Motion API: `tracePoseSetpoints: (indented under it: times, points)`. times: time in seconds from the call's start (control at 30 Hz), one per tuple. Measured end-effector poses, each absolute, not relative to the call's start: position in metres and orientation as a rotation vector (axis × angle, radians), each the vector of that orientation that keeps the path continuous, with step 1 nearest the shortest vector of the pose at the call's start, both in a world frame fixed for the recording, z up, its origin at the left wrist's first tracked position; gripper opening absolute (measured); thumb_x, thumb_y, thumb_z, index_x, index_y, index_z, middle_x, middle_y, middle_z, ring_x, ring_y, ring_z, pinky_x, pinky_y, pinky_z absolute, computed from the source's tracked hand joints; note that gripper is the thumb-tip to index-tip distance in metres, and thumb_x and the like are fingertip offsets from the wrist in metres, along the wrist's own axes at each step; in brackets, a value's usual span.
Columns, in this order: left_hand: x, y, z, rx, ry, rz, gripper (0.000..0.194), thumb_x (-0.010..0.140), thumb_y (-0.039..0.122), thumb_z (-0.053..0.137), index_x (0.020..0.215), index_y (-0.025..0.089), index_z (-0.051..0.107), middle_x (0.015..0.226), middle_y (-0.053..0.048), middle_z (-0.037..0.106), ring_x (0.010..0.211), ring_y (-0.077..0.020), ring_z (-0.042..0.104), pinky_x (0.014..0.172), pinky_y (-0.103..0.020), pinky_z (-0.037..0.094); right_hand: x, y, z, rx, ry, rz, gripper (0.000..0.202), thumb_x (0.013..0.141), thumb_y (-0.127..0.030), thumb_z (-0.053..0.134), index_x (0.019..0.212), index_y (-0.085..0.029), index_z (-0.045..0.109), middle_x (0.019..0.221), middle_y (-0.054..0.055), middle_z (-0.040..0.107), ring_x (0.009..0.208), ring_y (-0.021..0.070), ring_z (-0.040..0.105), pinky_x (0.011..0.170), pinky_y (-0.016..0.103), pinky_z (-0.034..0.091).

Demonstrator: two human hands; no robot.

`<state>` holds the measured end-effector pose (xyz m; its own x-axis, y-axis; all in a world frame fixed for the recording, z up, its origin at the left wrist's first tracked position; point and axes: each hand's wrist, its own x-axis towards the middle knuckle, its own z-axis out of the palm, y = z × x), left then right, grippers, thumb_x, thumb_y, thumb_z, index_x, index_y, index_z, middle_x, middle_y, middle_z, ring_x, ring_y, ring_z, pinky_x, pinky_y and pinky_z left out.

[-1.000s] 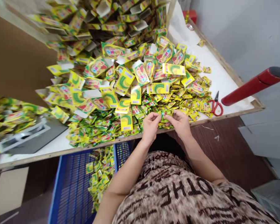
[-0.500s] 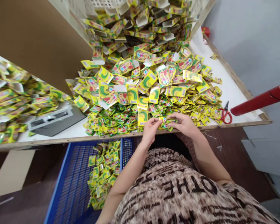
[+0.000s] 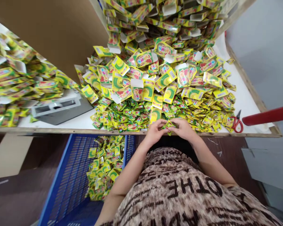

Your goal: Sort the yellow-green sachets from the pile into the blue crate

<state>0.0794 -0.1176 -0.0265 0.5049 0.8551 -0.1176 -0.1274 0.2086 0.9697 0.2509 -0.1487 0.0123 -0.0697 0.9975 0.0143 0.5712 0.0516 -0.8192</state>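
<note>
The left hand and the right hand meet at the front edge of the white table, both pinching one small green-and-yellow packet between thumbs and fingers; the fingers cover much of it. Just beyond the hands lies a heap of green packets, with yellow packets spread to its right. Small yellow cartons, some with flaps raised, lie over and behind both heaps — one carton reaches down just beside the left hand. Farther right, red-handled scissors lie near the table's edge, next to a red tube. Below the table, on the left, a blue basket holds many more yellow cartons or packets — which, I cannot tell.
</note>
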Motion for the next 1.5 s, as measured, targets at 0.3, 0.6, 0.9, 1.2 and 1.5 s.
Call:
tracePoseSetpoints:
  times: [0.3, 0.6, 0.9, 1.2, 1.5]
  points:
    - [0.063, -0.116, -0.031, 1.670, 1.000, 0.952, 0.018, 0.077, 0.025, 0.073, 0.095, 0.023, 0.073, 0.091, -0.004, 0.074, 0.082, -0.0180, 0.067, 0.079, -0.031, 0.052, 0.246, -0.158, -0.014, -1.570, -1.216, 1.251, 0.020, 0.075, -0.038, 0.070, 0.084, -0.022, 0.063, 0.071, -0.001, 0.063, 0.062, 0.0183, 0.063, 0.056, 0.034, 0.057]
    - [0.061, -0.064, -0.019, 1.771, 1.567, 0.749, 0.028, 0.070, 0.039, 0.075, 0.083, 0.018, 0.061, 0.074, -0.001, 0.061, 0.068, -0.0158, 0.054, 0.067, -0.028, 0.041, 0.256, -0.142, -0.009, -1.466, -0.840, 1.215, 0.039, 0.064, -0.047, 0.082, 0.069, -0.019, 0.055, 0.058, -0.005, 0.057, 0.047, 0.0133, 0.060, 0.043, 0.027, 0.056]
    - [0.061, -0.068, -0.016, 1.366, 1.234, 0.915, 0.028, 0.071, 0.027, 0.069, 0.080, 0.020, 0.042, 0.070, 0.007, 0.049, 0.062, -0.0092, 0.050, 0.062, -0.020, 0.039, 0.267, -0.144, -0.008, -1.328, -0.742, 1.166, 0.033, 0.070, -0.044, 0.078, 0.080, -0.019, 0.058, 0.070, -0.003, 0.062, 0.058, 0.0121, 0.060, 0.053, 0.028, 0.059]
    - [0.081, -0.096, -0.024, 2.263, 1.502, 0.959, 0.051, 0.077, 0.034, 0.070, 0.118, 0.013, 0.050, 0.101, -0.013, 0.060, 0.096, -0.0288, 0.056, 0.083, -0.041, 0.045, 0.220, -0.124, 0.031, -1.328, -1.254, 0.539, 0.025, 0.085, -0.032, 0.066, 0.109, -0.024, 0.064, 0.099, 0.005, 0.070, 0.087, 0.0187, 0.066, 0.083, 0.035, 0.055]
    - [0.099, -0.099, -0.032, 2.127, 1.716, 1.057, 0.040, 0.082, 0.020, 0.058, 0.120, 0.011, 0.049, 0.101, -0.014, 0.057, 0.095, -0.0272, 0.056, 0.082, -0.038, 0.044, 0.221, -0.109, 0.019, -1.530, -1.726, 0.470, 0.015, 0.084, -0.022, 0.061, 0.096, -0.018, 0.069, 0.089, 0.007, 0.067, 0.085, 0.0213, 0.062, 0.079, 0.033, 0.049]
